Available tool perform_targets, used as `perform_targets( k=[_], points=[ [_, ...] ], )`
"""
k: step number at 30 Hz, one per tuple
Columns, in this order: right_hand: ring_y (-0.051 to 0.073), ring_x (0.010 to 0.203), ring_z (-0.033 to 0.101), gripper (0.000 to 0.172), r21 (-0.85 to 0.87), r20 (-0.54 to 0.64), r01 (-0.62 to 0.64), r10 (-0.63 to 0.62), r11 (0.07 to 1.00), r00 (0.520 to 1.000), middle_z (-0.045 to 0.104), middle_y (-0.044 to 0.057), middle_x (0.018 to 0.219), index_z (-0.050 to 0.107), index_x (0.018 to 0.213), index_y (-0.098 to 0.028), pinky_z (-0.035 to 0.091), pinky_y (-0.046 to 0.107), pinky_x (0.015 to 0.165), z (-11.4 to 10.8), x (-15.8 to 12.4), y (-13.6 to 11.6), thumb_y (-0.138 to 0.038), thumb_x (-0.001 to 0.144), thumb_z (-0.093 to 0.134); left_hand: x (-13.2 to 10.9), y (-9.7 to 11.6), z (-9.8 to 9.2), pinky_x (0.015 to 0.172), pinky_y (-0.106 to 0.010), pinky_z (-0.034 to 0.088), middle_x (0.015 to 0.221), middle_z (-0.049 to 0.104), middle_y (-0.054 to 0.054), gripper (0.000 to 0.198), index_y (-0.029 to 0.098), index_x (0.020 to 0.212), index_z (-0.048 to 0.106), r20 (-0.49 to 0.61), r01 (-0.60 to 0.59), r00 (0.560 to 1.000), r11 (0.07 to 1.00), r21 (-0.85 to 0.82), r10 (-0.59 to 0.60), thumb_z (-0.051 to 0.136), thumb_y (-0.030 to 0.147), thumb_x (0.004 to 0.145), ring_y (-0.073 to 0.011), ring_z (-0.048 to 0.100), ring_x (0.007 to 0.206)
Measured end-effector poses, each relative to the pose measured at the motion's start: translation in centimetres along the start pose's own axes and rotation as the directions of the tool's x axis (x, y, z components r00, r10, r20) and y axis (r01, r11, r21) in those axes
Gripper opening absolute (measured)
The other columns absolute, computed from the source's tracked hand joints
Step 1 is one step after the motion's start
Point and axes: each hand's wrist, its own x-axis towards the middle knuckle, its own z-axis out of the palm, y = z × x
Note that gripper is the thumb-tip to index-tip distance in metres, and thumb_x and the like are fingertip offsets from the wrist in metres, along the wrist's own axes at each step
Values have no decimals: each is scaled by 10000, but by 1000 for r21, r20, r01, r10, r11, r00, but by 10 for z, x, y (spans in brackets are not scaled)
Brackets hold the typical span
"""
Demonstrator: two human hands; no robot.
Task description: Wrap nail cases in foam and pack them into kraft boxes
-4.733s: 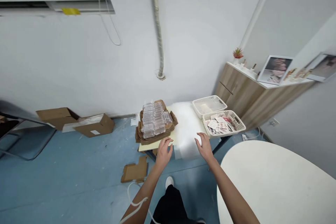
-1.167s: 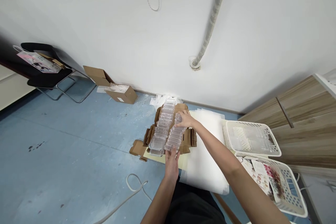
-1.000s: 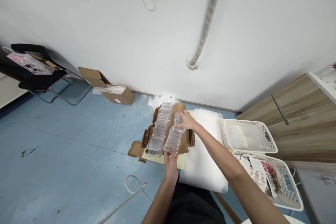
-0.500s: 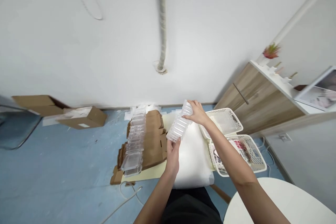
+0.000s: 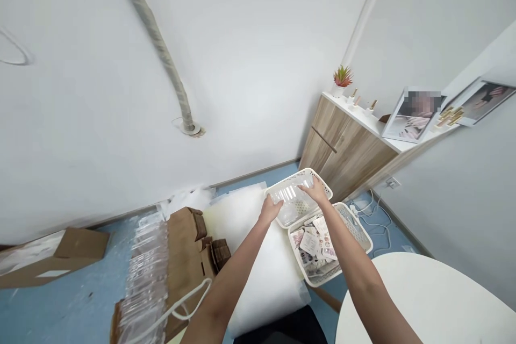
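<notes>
Both my hands hold a row of clear plastic cases point(image 5: 289, 193) over a white lattice basket point(image 5: 324, 187). My left hand point(image 5: 270, 209) grips the near end of the row and my right hand point(image 5: 316, 191) grips the far end, fingers closed on it. The row hangs just inside the basket's rim. A second white basket point(image 5: 360, 236), beside it and nearer me, holds several printed cards point(image 5: 314, 244). Another row of clear cases point(image 5: 147, 266) lies on flattened brown cardboard boxes point(image 5: 189, 247) at the left.
White foam sheets point(image 5: 258, 258) cover the low table between cardboard and baskets. A wooden cabinet point(image 5: 350, 153) with a small plant and framed pictures stands behind the baskets. A round white table point(image 5: 423, 301) is at the lower right. A white cable point(image 5: 181, 303) crosses the cardboard.
My hands lifted one row of clear cases off the cardboard stack and carried it right, over the foam sheets, into the far basket. My view swung right with them.
</notes>
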Motion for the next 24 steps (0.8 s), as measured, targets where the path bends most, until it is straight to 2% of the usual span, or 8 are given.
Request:
perform_targets(
  k=[4,7,10,13,16,18,20,24],
  points=[
    [306,1335,414,848,2,81,6,-7,1000,997,447,198,1436,370,1432,-103,325,401,1087,20,18,7,-546,757,630,18,-15,2,950,-444,418,1024,664,-137,570,141,1203,490,-56,55,998,959,278,-41,726,320,716,-314,623,1042],
    [309,1372,358,776,-72,98,46,-39,996,994,421,219,1454,338,1441,-42,300,408,1100,30,21,3,-502,845,523,18,-29,4,968,-438,407,1075,612,-139,582,130,1255,466,-55,-106,989,913,393,138,673,357,760,-311,582,1098],
    [333,1385,313,765,-167,106,96,-79,981,991,385,206,1482,312,1459,-54,286,437,1101,35,15,-1,-525,874,462,14,-40,4,975,-446,404,1120,544,-147,641,105,1329,426,-73,-216,956,853,474,283,631,388,792,-311,543,1125],
    [348,1396,272,807,-251,40,127,-120,960,992,337,189,1520,268,1483,-85,256,454,1111,36,5,1,-562,863,465,6,-41,-1,992,-474,390,1207,498,-177,725,99,1400,367,-85,-243,940,822,515,331,619,427,805,-327,502,1168],
    [356,1410,222,821,-314,-95,123,-161,941,982,295,211,1537,238,1488,-58,192,480,1135,38,-5,4,-556,869,446,-11,-33,-13,1036,-531,337,1399,409,-214,696,141,1401,398,-100,-273,921,806,524,377,625,422,805,-367,422,1262],
    [362,1414,201,800,-321,-173,176,-240,931,955,284,220,1538,246,1481,-50,166,513,1138,43,-10,-2,-544,878,424,-26,-27,-26,1046,-550,328,1465,376,-192,616,184,1366,455,-97,-303,909,802,514,406,624,392,812,-374,392,1299],
    [364,1407,205,762,-292,-213,301,-369,908,905,300,222,1526,279,1465,-58,175,549,1127,54,-16,-19,-540,887,402,-43,-23,-45,1045,-557,340,1474,388,-161,534,215,1337,486,-98,-309,902,788,532,420,598,353,833,-358,377,1323],
    [341,1363,290,666,-144,-182,617,-633,774,752,388,213,1466,357,1425,-102,262,562,1090,96,-42,-86,-530,915,385,-93,-19,-99,1064,-553,352,1432,436,-128,426,229,1309,499,-148,-281,876,735,617,459,523,292,889,-309,357,1351]
  ],
)
